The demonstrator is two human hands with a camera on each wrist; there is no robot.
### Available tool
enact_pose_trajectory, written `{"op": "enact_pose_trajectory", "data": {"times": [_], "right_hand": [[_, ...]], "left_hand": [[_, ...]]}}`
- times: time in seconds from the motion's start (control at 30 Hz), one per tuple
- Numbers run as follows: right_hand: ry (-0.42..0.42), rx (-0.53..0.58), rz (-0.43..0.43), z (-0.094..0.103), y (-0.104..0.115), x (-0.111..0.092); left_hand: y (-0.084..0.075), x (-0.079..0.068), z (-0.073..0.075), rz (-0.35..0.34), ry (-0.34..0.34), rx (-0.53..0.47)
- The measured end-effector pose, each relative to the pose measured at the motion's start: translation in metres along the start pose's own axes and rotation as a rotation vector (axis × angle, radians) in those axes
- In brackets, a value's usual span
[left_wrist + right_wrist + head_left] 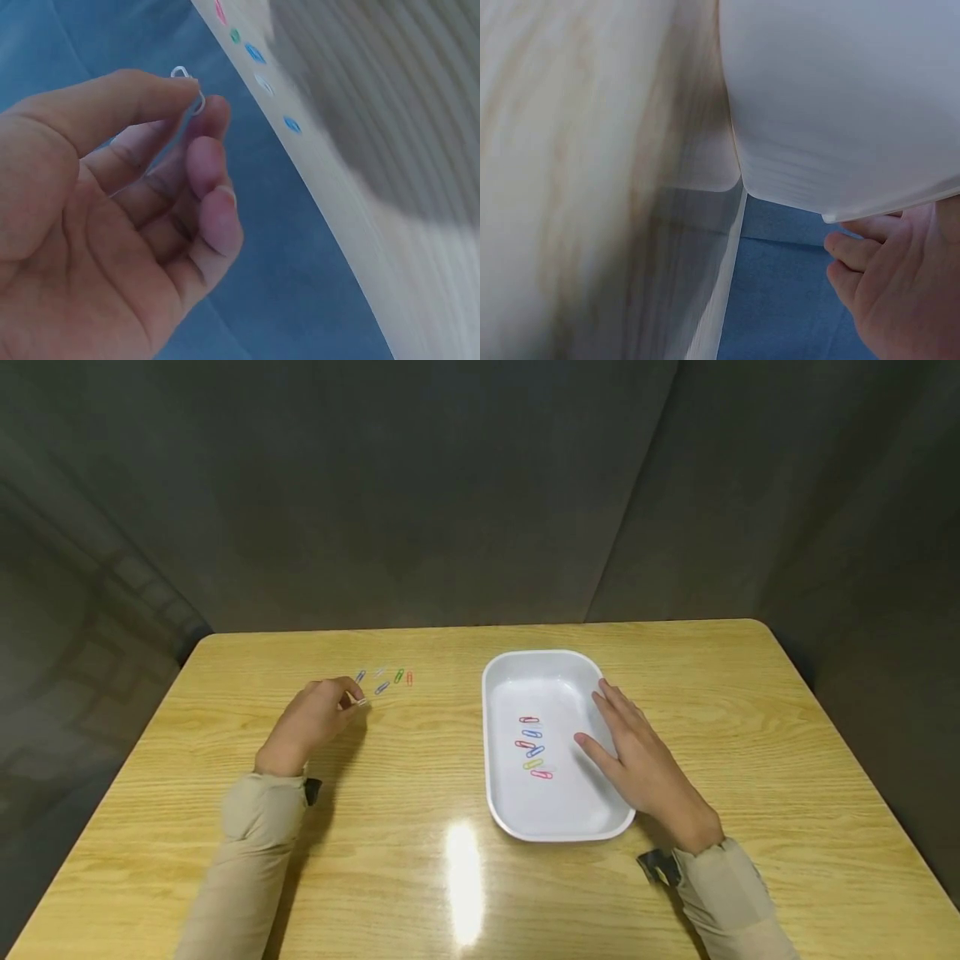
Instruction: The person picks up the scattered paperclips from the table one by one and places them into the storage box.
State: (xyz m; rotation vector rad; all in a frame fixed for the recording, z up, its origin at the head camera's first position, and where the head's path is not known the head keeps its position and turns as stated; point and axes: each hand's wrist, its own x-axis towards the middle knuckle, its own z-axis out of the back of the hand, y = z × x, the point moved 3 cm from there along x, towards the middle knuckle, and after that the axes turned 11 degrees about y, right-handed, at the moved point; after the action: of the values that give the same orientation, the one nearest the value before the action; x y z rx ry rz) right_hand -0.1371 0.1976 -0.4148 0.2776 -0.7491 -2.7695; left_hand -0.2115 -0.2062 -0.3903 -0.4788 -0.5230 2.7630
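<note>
My left hand [303, 727] pinches a white paper clip [178, 73] between thumb and fingertips, above the left part of the table. Just beyond it lie several loose paper clips, among them a green paper clip [399, 676], a red paper clip [409, 678] and a blue paper clip [382, 687]. At the right rim of a white tray [517, 827] is my right hand [648, 772], fingers extended along the rim and thumb over the inside. Inside the tray, several coloured clips form a rough column, with a yellow paper clip [533, 764] near its front end.
Both tray and clips are on a wood-grain table [375, 860], which has rounded far corners. A dark curtain [420, 510] hangs behind its far edge. Bright glare [463, 881] shows on the tabletop in front of the tray.
</note>
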Motion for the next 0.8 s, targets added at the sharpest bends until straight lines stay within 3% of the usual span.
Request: {"op": "enact_pose_trajectory", "data": {"times": [0.37, 0.6, 0.8], "right_hand": [[0.010, 0.000, -0.009, 0.000, 0.002, 0.000], [0.012, -0.001, -0.019, 0.001, 0.002, 0.000], [0.012, 0.004, -0.018, 0.002, 0.002, 0.000]], "left_hand": [[-0.022, 0.008, -0.018, -0.106, -0.055, -0.018], [-0.038, 0.014, -0.029, -0.210, -0.104, -0.021], [-0.053, 0.016, -0.034, -0.243, -0.113, -0.027]]}}
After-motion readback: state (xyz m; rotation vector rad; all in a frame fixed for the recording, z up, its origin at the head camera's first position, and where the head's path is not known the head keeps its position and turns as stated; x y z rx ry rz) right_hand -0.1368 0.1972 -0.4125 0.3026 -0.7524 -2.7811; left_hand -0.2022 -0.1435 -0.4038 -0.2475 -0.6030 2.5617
